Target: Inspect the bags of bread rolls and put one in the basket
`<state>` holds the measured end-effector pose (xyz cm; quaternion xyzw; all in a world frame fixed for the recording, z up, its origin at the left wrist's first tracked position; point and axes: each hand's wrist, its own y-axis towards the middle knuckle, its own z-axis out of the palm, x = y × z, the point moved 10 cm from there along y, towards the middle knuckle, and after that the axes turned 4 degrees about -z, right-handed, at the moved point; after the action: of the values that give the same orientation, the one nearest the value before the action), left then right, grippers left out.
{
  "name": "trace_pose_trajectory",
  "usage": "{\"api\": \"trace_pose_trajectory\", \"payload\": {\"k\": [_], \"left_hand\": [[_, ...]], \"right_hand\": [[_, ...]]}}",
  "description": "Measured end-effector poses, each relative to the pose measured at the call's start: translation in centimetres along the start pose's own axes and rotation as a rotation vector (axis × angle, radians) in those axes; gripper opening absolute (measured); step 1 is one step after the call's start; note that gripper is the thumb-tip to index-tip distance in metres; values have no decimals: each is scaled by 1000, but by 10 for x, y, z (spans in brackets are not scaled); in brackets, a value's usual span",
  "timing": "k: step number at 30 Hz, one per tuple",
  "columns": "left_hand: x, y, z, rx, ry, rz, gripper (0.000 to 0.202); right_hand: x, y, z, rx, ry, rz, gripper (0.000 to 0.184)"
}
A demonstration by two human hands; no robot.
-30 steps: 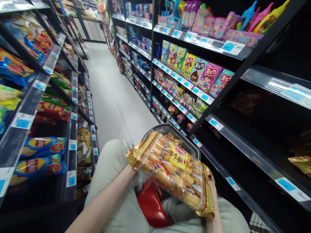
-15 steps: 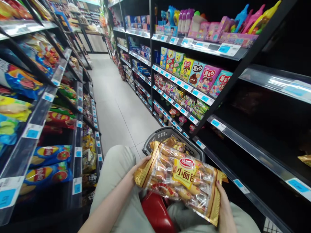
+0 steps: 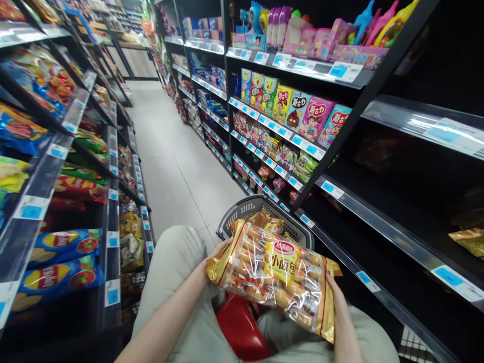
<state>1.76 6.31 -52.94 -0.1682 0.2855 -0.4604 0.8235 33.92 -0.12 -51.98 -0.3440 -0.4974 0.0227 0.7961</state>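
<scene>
Between my hands is a clear and gold pack of small bread rolls (image 3: 272,277), held up above my lap with its yellow label facing me. My left hand (image 3: 217,254) grips the pack's left end, its fingers partly hidden behind the wrapper. At the right end my right hand (image 3: 336,297) is closed on the gold edge, fingers mostly out of sight underneath. Just beyond the pack stands a grey shopping basket (image 3: 249,204), with more gold packages (image 3: 270,224) inside. The bread pack covers the basket's near side.
Shelves of snack bags, including blue chip bags (image 3: 62,275), line the left. On the right, shelves hold candy boxes (image 3: 298,111) and toys; a gold packet (image 3: 469,242) lies on a dark shelf. A red stool (image 3: 242,327) is between my legs. Tiled floor (image 3: 166,161) runs ahead.
The bread pack has shifted slightly left in view and tilted a little, changing its glare. My hands still hold both ends. The whole view has turned slightly right.
</scene>
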Motion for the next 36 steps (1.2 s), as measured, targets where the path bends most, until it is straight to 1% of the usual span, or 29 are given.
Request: {"api": "trace_pose_trajectory", "payload": {"k": [3, 6, 8, 12, 16, 18, 21, 23, 25, 27, 29, 33, 36], "left_hand": [[-2, 1, 6, 15, 5, 4, 60], [-3, 1, 7, -8, 14, 11, 58], [-2, 2, 7, -13, -1, 8, 55], [1, 2, 11, 23, -43, -13, 54], [0, 0, 18, 55, -64, -9, 55], [0, -1, 20, 59, -62, -10, 54], [-3, -1, 15, 19, -59, 8, 51], [-4, -1, 12, 0, -67, 18, 48], [-1, -1, 9, 6, -78, 3, 49], [1, 0, 6, 19, -80, -8, 48], [2, 0, 5, 53, -77, -5, 48], [2, -1, 9, 146, -86, 11, 48], [2, -1, 9, 146, -90, 22, 47]], "right_hand": [[-25, 1, 3, 50, 81, 236, 58], [-35, 0, 6, 63, 137, 350, 60], [-37, -1, 8, 62, 184, 387, 61], [-37, -4, 11, 66, 241, 414, 62], [-38, -11, 13, 57, 263, 451, 58], [-37, -13, 14, 55, 263, 450, 57], [-33, -11, 14, 56, 241, 410, 56], [-30, -8, 11, 34, 222, 370, 54], [-29, -6, 7, -3, 203, 345, 53], [-27, -5, 4, -18, 183, 318, 56], [-22, -5, 4, -3, 163, 268, 60], [-10, -7, 5, 30, 146, 143, 68], [-6, -8, 7, 50, 128, 114, 72]]}}
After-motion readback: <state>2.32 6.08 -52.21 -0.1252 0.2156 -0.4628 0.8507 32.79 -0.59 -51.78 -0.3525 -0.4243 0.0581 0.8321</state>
